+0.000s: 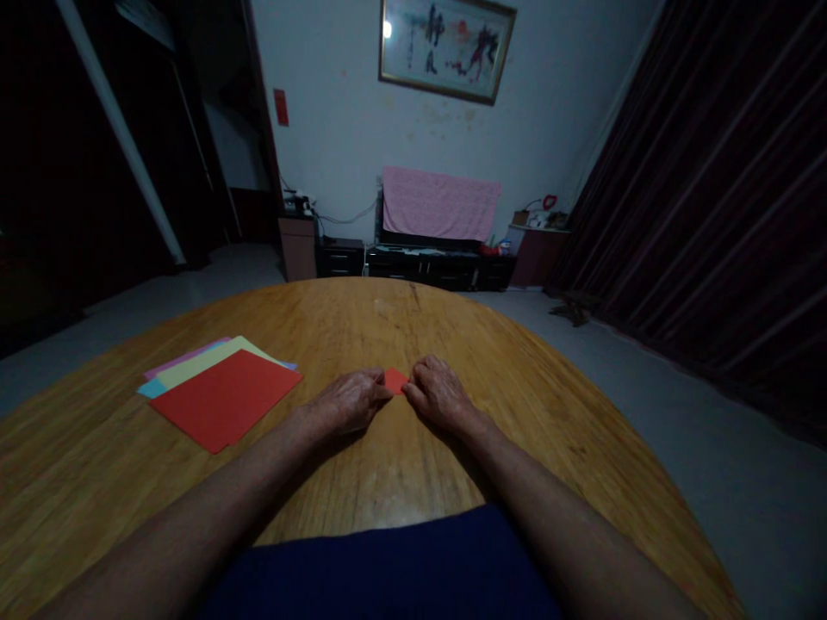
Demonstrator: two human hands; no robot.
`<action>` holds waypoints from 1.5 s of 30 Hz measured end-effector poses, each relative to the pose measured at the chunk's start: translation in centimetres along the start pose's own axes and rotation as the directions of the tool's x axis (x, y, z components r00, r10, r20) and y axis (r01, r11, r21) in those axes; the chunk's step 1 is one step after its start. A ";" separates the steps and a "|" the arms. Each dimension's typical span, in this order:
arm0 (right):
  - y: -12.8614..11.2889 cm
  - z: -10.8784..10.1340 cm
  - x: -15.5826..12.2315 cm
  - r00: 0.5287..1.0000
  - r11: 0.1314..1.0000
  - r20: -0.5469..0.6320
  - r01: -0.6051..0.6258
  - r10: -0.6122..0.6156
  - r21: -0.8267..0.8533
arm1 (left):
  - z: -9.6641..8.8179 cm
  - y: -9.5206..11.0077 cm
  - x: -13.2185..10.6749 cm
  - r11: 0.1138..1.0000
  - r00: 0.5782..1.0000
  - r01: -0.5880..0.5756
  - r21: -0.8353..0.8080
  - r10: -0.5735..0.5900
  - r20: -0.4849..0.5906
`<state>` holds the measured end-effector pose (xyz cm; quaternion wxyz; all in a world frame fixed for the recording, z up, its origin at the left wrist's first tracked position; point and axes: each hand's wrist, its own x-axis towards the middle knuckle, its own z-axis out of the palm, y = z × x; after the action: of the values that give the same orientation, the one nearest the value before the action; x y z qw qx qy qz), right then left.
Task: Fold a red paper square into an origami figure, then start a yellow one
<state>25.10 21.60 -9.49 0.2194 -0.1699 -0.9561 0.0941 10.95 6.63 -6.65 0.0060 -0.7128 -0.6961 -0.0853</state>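
Between my two hands is a small folded piece of red paper (396, 381), low over or on the wooden table. My left hand (352, 401) pinches its left side, thumb and fingers closed together. At the right side, my right hand (439, 393) grips the paper with curled fingers. Both hands cover the paper's outer edges, so its full shape is hidden. To the left of my left hand lies a fanned stack of coloured paper, with a red sheet (226, 400) on top and a yellow sheet (200, 362) under it; blue and pink edges stick out behind.
The round wooden table (401, 482) fills the foreground. Beyond it stand a low black cabinet (419, 269) and a screen draped with a pink towel (439, 205). A dark curtain (711, 189) hangs at the right. A framed picture (447, 45) is on the wall.
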 end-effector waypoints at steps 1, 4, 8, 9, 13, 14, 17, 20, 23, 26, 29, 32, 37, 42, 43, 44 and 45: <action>0.1 0.1 -0.1 1.000 1.000 -0.004 0.000 0.000 0.006 | 0.1 0.0 0.0 1.000 1.000 -0.001 0.002 0.001 0.001; 0.3 0.1 -0.4 1.000 1.000 -0.015 -0.003 0.004 0.030 | 0.3 -0.2 0.1 1.000 1.000 -0.007 0.006 0.007 -0.005; 0.6 -0.2 -0.8 0.999 0.998 -0.027 -0.032 0.034 0.048 | 0.3 -0.3 0.3 1.000 1.000 -0.026 0.017 0.026 -0.009; 0.7 -0.2 -0.8 0.999 0.998 -0.024 -0.039 0.040 0.053 | 0.2 -0.3 0.3 0.999 1.000 -0.028 0.018 0.028 -0.006; 1.4 0.1 -0.8 0.999 0.997 -0.022 -0.034 0.036 0.068 | -0.2 0.1 0.2 1.000 1.000 -0.012 0.006 0.012 -0.001; 1.5 0.2 -0.8 0.999 0.997 -0.031 -0.030 0.032 0.065 | -0.2 0.2 0.2 1.000 1.000 -0.010 -0.002 0.010 -0.010; 1.8 0.4 -0.8 0.998 0.997 -0.058 -0.024 0.028 0.069 | -0.3 0.4 0.1 1.000 1.000 -0.009 -0.028 0.008 -0.026; 1.9 0.6 -0.9 0.998 0.996 -0.067 -0.005 0.012 0.092 | -0.1 0.4 0.0 0.999 1.000 0.018 -0.036 -0.019 -0.024; 2.0 0.6 -0.9 0.997 0.996 -0.079 -0.003 0.010 0.087 | 0.2 0.6 -0.1 0.999 0.998 0.027 -0.032 -0.029 -0.061; 1.7 0.3 -0.6 0.997 0.993 -0.062 -0.041 0.048 0.108 | 0.3 0.8 -0.1 0.999 0.998 0.033 -0.036 -0.034 -0.051; 0.5 -0.2 -0.1 0.977 0.976 -0.108 -0.168 0.184 0.140 | 0.4 1.1 -0.1 0.995 0.995 0.067 -0.068 -0.072 -0.071; -1.3 -0.4 0.1 0.962 0.965 -0.147 -0.205 0.228 0.161 | 0.5 1.1 -0.1 0.995 0.995 0.053 -0.087 -0.060 -0.082; -3.1 -0.1 -0.7 0.972 0.969 -0.099 -0.200 0.215 0.146 | 0.6 0.9 -0.3 0.995 0.994 0.046 -0.088 -0.054 -0.094; -3.6 0.2 -1.2 0.963 0.966 -0.095 -0.243 0.251 0.084 | 0.7 1.3 -0.8 0.997 0.994 0.042 -0.060 -0.048 -0.102; -3.7 0.2 -1.3 0.960 0.964 -0.099 -0.255 0.261 0.072 | 0.8 1.4 -0.9 0.998 0.992 0.048 -0.050 -0.054 -0.110; -3.9 0.3 -1.3 0.957 0.962 -0.102 -0.268 0.273 0.059 | 0.9 1.4 -1.0 0.998 0.991 0.056 -0.039 -0.061 -0.116; -4.1 0.4 -1.3 0.954 0.959 -0.104 -0.278 0.282 0.044 | 1.1 1.4 -1.1 0.998 0.991 0.063 -0.029 -0.066 -0.118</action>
<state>24.82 17.31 -9.33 0.2581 -0.3053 -0.9075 0.1286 12.46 5.68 -7.66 0.0358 -0.6837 -0.7160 -0.1367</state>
